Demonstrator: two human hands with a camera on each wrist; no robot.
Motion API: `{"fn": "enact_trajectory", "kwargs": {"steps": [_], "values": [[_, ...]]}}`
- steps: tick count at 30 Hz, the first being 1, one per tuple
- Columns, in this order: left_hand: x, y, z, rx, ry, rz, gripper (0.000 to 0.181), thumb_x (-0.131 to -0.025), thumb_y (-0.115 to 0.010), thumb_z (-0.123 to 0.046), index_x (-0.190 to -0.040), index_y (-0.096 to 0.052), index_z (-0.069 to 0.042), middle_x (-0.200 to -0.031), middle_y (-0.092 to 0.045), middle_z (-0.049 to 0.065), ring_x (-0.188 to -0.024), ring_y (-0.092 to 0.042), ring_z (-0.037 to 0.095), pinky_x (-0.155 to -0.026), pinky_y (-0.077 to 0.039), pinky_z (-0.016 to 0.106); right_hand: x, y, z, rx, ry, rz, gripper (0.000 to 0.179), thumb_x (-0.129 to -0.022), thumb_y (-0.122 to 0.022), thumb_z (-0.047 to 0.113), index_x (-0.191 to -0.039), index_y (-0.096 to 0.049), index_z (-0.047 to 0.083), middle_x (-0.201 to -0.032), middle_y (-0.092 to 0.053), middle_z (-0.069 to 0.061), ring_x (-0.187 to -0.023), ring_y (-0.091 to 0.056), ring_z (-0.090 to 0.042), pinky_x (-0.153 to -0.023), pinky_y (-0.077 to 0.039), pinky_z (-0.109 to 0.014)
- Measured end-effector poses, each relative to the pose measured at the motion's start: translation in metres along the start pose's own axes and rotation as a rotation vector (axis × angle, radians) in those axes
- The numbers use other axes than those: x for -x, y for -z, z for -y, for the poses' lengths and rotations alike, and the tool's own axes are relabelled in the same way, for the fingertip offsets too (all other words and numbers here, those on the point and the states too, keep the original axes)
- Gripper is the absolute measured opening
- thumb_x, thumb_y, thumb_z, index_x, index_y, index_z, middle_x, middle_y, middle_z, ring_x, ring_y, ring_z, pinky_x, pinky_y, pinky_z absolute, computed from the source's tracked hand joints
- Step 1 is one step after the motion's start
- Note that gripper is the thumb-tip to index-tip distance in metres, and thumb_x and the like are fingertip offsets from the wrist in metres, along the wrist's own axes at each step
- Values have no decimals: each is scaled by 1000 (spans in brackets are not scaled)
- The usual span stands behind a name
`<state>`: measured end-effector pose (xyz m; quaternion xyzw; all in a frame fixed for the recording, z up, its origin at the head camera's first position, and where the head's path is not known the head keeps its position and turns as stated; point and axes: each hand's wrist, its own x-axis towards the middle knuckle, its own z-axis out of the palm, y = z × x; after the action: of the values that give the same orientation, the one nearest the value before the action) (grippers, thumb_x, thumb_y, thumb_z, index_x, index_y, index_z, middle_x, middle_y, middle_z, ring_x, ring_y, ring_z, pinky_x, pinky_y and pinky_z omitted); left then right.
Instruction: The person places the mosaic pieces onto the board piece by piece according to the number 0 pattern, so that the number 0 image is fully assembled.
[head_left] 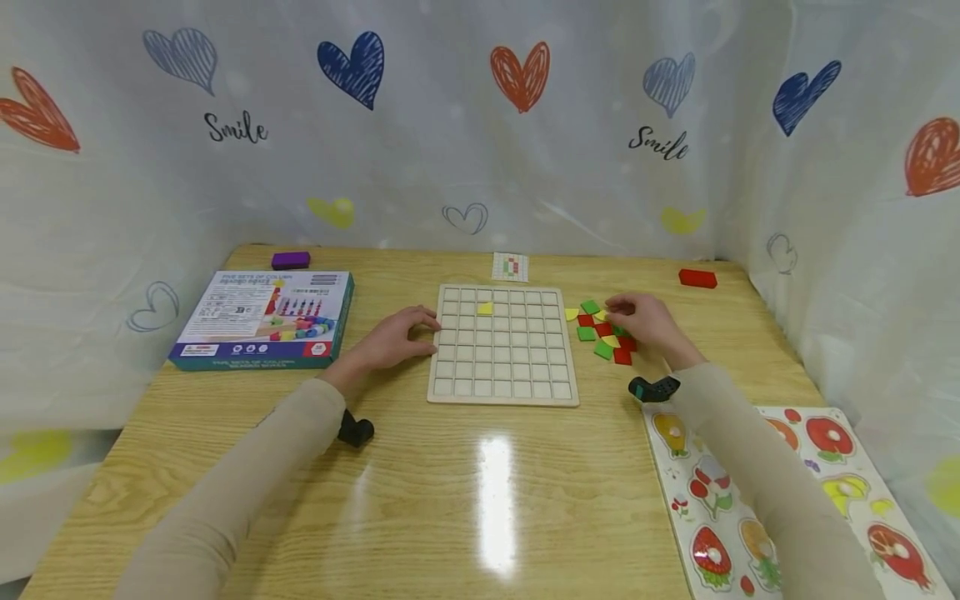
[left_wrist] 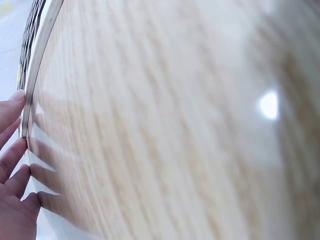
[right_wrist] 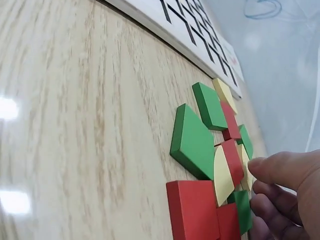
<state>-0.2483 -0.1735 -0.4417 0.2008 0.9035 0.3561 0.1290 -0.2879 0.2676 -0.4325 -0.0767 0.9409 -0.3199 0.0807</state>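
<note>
A pale wooden grid board (head_left: 504, 364) lies mid-table, with one yellow piece (head_left: 485, 309) in an upper cell. My left hand (head_left: 393, 337) is at its left edge, fingertips against the rim (left_wrist: 31, 95). Right of the board lies a loose cluster of red, green and yellow flat pieces, among them a green square (right_wrist: 192, 142), a red square (right_wrist: 192, 210) and a yellow rounded piece (right_wrist: 222, 175). Over the cluster's far right side is my right hand (head_left: 647, 321). Its thumb tip overlaps another yellow piece (right_wrist: 244, 160), with a gap showing between thumb and curved fingers.
A small printed pattern card (head_left: 510, 267) lies behind the board. To the left sit a boxed set (head_left: 262, 321) and a purple block (head_left: 291, 260). A red block (head_left: 697, 278) is at the back right; a fruit puzzle board (head_left: 806, 492) lies under my right forearm.
</note>
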Motion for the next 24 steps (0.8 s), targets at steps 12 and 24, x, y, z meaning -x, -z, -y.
{"fn": "enact_trajectory", "kwargs": {"steps": [12,24], "values": [[-2,-1,1,-4,-2,1,36,-93,-69,-21,-125,-62,-7,-148,-43,13,-145,-24,32,-118,-20,48,-11,6,-5,60,26,-8,31,-99,-57,13,-125,-61,-2,-123,-60,-23,-107,-56,-36,-96,-46,-50],[-1,-2,0,-18,-6,-6,38,-92,-70,-21,-126,-61,-6,-149,-42,14,-145,-24,34,-117,-20,50,-13,19,-21,154,74,60,39,-96,-61,14,-131,-57,-5,-124,-58,-26,-109,-53,-37,-99,-42,-54]]}}
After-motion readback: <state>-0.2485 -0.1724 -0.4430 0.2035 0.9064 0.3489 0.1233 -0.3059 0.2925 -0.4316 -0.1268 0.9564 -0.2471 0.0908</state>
